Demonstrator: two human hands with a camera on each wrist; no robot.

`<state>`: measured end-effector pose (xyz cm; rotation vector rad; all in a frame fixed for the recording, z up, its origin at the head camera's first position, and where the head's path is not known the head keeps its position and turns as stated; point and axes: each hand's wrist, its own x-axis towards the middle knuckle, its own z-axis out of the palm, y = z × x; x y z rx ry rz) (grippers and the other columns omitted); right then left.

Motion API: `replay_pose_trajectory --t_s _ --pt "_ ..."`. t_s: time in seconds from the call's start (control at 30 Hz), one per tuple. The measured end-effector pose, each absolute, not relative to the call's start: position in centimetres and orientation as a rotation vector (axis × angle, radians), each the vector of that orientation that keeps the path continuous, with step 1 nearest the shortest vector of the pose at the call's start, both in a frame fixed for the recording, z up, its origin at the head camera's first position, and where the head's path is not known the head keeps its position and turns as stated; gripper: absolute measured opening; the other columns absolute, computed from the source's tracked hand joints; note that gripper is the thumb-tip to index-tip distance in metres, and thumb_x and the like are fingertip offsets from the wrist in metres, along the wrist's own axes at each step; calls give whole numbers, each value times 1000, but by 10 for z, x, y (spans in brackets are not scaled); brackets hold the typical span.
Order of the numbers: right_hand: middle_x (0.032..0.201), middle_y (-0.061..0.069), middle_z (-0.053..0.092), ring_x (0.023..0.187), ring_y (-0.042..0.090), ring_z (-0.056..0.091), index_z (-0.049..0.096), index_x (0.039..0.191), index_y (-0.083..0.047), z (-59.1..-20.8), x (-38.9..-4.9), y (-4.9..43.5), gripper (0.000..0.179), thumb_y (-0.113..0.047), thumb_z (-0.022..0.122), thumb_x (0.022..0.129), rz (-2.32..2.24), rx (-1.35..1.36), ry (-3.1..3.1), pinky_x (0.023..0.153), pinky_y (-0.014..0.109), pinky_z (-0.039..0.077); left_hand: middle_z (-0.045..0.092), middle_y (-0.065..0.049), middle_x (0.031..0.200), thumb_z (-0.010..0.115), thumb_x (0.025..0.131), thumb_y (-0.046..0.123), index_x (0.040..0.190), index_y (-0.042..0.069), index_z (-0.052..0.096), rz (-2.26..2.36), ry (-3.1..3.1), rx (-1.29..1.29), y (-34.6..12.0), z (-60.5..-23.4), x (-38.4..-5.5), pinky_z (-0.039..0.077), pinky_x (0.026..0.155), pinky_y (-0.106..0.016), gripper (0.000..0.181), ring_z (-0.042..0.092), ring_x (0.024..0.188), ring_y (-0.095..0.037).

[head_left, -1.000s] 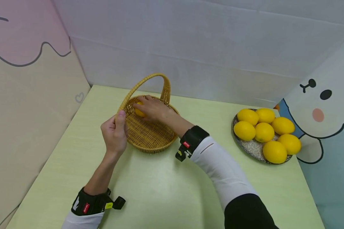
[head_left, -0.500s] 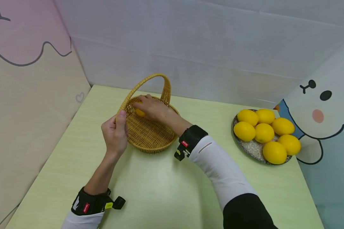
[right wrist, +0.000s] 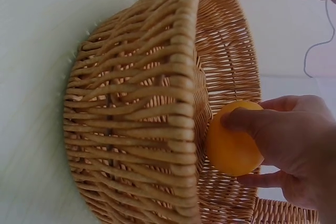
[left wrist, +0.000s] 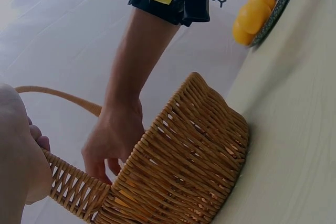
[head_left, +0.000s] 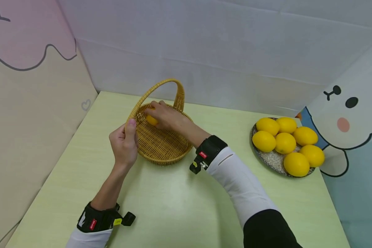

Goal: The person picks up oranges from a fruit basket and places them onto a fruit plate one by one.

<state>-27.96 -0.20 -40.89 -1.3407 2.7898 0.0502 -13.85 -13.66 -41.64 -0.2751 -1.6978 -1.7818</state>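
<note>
A wicker basket [head_left: 164, 146] with a tall arched handle [head_left: 148, 91] stands on the table. My left hand [head_left: 124, 144] grips the lower left part of that handle, thumb on top. Inside the basket, near its far left wall, my right hand [head_left: 168, 117] holds a yellow lemon [head_left: 151, 120]. In the right wrist view, thumb and fingers reach round this lemon [right wrist: 233, 142], just within the rim. The woven side hides most of the right fingertips in the left wrist view, where the basket [left wrist: 178, 156] appears tilted by the camera angle.
To the right, a speckled grey plate [head_left: 272, 162] bears several lemons [head_left: 286, 143] near the table's right edge. The pale green table [head_left: 173, 206] meets a white wall sheet [head_left: 204, 62] at the back. Decorated panels stand at both sides.
My right hand has shifted very slightly on the lemon, its fingers a little higher. The left hand, basket and plate stay in place.
</note>
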Motion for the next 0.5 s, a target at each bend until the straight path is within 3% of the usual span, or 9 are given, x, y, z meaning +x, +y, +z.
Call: replay_pose_trajectory --t_s 0.2,0.5 --pt "143 4 48 114 21 49 50 152 -23 -402 -274 2 64 -30 76 94 -55 -1404 2768 94 30 48 34 10 43 54 105 15 53 -2 34 -1790 -1693 -271 -137 -417 -138 21 29 -17 58 30 33 -5" --pt "148 12 47 130 25 45 54 148 -15 -389 -254 15 63 -29 77 91 -250 -1481 2771 111 33 41 34 10 43 53 105 15 53 -2 34 -1783 -1687 -290 -136 -415 -139 22 28 -17 57 30 32 -5"
